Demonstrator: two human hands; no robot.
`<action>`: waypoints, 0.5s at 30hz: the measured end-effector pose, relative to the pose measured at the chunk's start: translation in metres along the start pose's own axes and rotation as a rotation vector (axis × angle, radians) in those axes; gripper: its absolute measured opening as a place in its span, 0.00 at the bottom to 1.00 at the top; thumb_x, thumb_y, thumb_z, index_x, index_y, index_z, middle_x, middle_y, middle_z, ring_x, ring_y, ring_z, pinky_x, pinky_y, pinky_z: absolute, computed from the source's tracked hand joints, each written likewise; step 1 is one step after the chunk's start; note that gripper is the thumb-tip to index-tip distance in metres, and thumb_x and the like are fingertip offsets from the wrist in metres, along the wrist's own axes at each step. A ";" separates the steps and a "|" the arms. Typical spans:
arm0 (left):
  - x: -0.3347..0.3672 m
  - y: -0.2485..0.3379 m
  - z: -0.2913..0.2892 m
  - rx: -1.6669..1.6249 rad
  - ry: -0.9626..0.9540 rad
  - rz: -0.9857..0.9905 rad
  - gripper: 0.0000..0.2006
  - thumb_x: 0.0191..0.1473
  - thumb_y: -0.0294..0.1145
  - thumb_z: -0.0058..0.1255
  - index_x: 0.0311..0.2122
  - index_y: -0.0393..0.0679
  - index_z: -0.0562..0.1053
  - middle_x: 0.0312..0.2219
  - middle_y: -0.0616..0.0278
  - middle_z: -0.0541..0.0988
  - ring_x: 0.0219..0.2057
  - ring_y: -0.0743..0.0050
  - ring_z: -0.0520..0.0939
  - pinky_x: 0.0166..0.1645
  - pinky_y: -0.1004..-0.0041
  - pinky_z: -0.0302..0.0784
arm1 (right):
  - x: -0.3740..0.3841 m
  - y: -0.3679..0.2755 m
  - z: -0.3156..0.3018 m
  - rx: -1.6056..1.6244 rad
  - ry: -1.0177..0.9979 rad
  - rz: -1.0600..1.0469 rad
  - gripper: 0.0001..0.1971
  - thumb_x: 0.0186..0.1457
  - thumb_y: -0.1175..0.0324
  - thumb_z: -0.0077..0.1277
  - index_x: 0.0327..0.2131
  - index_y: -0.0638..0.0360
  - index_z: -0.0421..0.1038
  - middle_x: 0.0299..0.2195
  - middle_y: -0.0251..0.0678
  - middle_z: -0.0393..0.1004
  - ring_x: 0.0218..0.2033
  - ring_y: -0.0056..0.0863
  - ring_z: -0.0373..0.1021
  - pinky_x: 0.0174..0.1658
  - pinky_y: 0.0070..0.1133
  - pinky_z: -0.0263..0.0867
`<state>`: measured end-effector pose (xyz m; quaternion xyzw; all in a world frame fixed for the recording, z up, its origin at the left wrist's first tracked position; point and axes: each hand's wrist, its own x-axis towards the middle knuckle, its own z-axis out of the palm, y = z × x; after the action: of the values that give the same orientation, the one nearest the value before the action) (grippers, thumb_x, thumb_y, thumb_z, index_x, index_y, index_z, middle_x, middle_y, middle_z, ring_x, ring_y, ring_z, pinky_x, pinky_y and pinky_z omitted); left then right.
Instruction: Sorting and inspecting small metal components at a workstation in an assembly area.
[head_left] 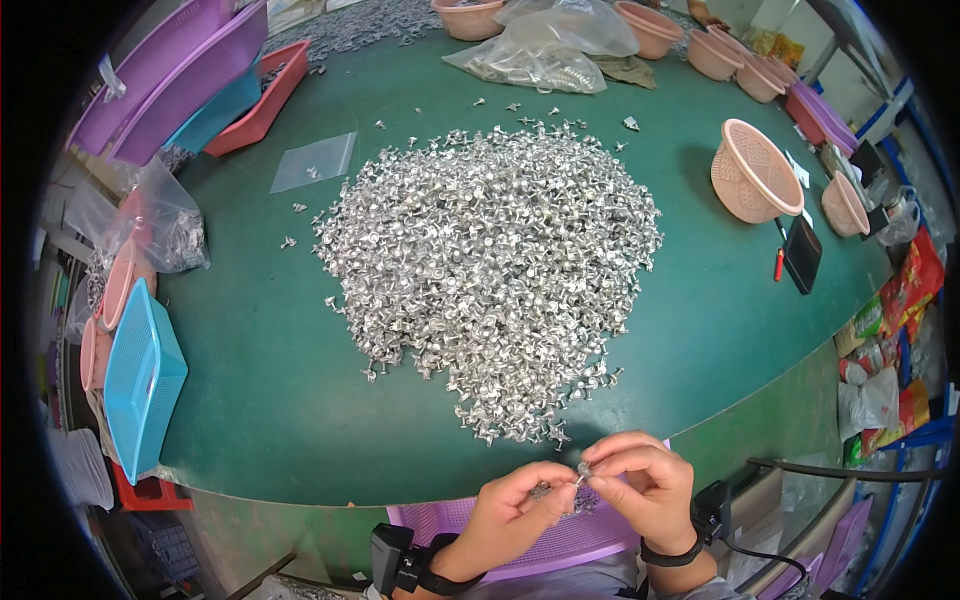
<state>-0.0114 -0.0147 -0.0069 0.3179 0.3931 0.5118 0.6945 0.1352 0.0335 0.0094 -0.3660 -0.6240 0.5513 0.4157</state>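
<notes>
My left hand (520, 508) and my right hand (642, 486) meet at the table's near edge. Both pinch one small silver metal part (582, 474) between thumb and fingertips; the fingers partly cover it, so its exact shape cannot be made out. Below them is a purple plastic basket (590, 545) with some small metal pieces in it, partly hidden behind my left hand. In front of my hands a broad heap of small silver metal fittings (500, 260) is spread over the green table (270, 400). A dark strap with a device sits on each wrist.
A blue basket (150, 375) stands at the left edge. Purple tubs (190, 70) and a red tray (265, 105) fill the far left. Clear plastic bags (545, 45) lie at the back. To the right are a peach basket (752, 175) and a black flat object (802, 255).
</notes>
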 end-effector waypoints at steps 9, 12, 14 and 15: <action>-0.002 -0.002 -0.001 0.121 0.035 0.061 0.04 0.43 0.22 0.47 0.29 0.38 0.68 0.22 0.68 0.70 0.20 0.92 0.64 0.21 0.89 0.56 | -0.005 0.001 0.003 0.370 -0.076 0.054 0.14 0.38 0.88 0.45 0.33 0.66 0.62 0.36 0.43 0.62 0.39 0.28 0.62 0.40 0.20 0.61; -0.002 -0.002 -0.001 0.149 0.043 0.099 0.05 0.42 0.22 0.48 0.28 0.39 0.68 0.21 0.69 0.70 0.19 0.93 0.64 0.21 0.90 0.56 | -0.006 0.002 0.003 0.410 -0.078 0.060 0.14 0.39 0.88 0.44 0.34 0.66 0.61 0.35 0.42 0.61 0.39 0.28 0.62 0.41 0.21 0.61; -0.001 -0.001 0.000 0.162 0.044 0.111 0.05 0.42 0.22 0.48 0.28 0.39 0.68 0.21 0.69 0.70 0.19 0.93 0.64 0.20 0.90 0.56 | -0.006 0.002 0.003 0.421 -0.075 0.068 0.14 0.39 0.88 0.44 0.33 0.66 0.61 0.35 0.42 0.61 0.39 0.28 0.62 0.41 0.21 0.61; -0.001 0.000 0.000 0.175 0.044 0.122 0.05 0.42 0.22 0.48 0.28 0.39 0.68 0.21 0.69 0.70 0.19 0.93 0.64 0.20 0.90 0.56 | -0.007 0.002 0.003 0.432 -0.073 0.075 0.14 0.39 0.88 0.44 0.33 0.67 0.61 0.35 0.42 0.62 0.39 0.28 0.62 0.41 0.21 0.61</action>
<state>-0.0113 -0.0158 -0.0067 0.3894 0.4314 0.5239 0.6227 0.1349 0.0267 0.0064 -0.2713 -0.4919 0.7002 0.4407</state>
